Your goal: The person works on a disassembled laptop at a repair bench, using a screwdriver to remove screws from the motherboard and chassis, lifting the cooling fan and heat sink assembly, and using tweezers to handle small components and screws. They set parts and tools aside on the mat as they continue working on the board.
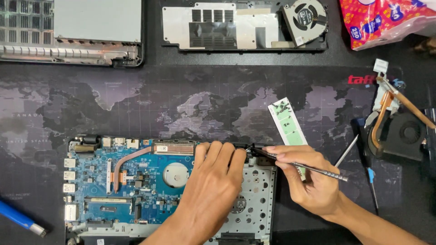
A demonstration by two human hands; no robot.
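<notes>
Two hands work over an opened laptop chassis (254, 199) that lies at the near edge of the surface (181, 90), on a dark mat printed with a world map (136, 109). The left hand (213, 181) lies palm down across the blue circuit board (131, 181), its fingers (227, 156) spread and pressing along the board's upper right edge, apparently to hold that part flat and steady. They close on nothing. The right hand (309, 181) pinches a slim metal tool (313, 169) much as one holds a pen, fingers closed around its shaft, so the tip can reach the small black part at the chassis's top edge, just beside the left fingertips. The low, slanted angle suits prying or picking at a tight spot.

A copper heat pipe (122, 165) curves across the board's left half. A pale green strip (286, 127) holding small dark screws lies just above the right hand, close enough to reach. A screwdriver (347, 152) rests to the right, near a detached fan with copper piping (399, 131). Further back lie a laptop cover (72, 31), a second panel with a fan (245, 25) and a bright patterned packet (386, 20), all kept well apart from the working spot. A blue-handled tool (20, 218) lies at the left.
</notes>
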